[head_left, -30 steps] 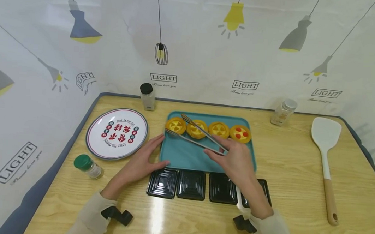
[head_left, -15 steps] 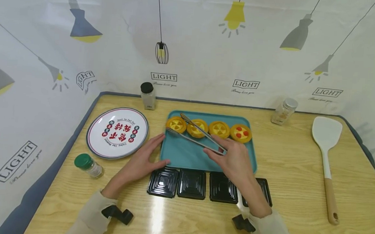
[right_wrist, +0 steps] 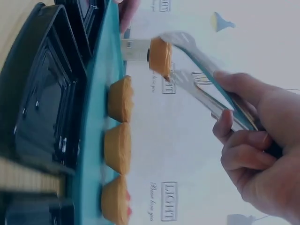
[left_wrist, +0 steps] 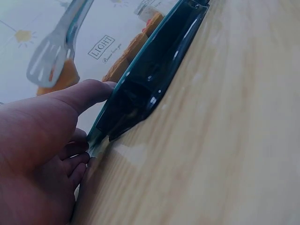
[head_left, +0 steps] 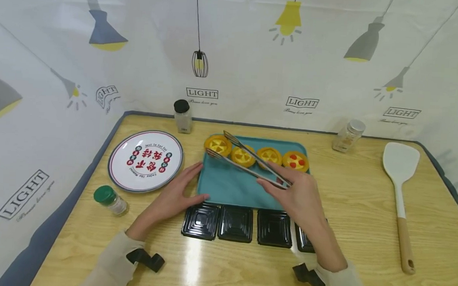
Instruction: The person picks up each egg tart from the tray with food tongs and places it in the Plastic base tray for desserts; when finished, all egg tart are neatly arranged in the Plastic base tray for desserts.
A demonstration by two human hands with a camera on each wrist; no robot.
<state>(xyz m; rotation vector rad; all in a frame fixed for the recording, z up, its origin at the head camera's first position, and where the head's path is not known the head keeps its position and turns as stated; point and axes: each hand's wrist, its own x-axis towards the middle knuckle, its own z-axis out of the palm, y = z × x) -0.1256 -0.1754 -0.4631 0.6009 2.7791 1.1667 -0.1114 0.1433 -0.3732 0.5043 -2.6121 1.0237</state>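
Observation:
My right hand (head_left: 302, 194) grips a pair of metal tongs (head_left: 250, 175) with slotted tips. Between the tips is the leftmost egg tart (head_left: 218, 145), raised above the teal tray (head_left: 226, 190); the right wrist view shows that tart (right_wrist: 161, 57) higher than the others. Three more tarts stand in a row along the tray's back: two with yellow pieces on top (head_left: 243, 156), (head_left: 269, 156) and one with red pieces (head_left: 295, 161). My left hand (head_left: 175, 196) holds the tray's front left corner, thumb (left_wrist: 93, 93) at the front rim and fingers along the left side.
Several black square plastic trays (head_left: 235, 224) line the tray's front edge. A printed plate (head_left: 145, 161) and green-capped jar (head_left: 111, 200) lie left. A black-capped jar (head_left: 183, 117) and silver-capped jar (head_left: 348, 135) stand behind. A white spatula (head_left: 400, 169) with wooden handle lies right.
The tongs' tips have closed around the leftmost tart and lifted it off the tray. My right hand has shifted a little to the right; my left hand stays at the tray corner.

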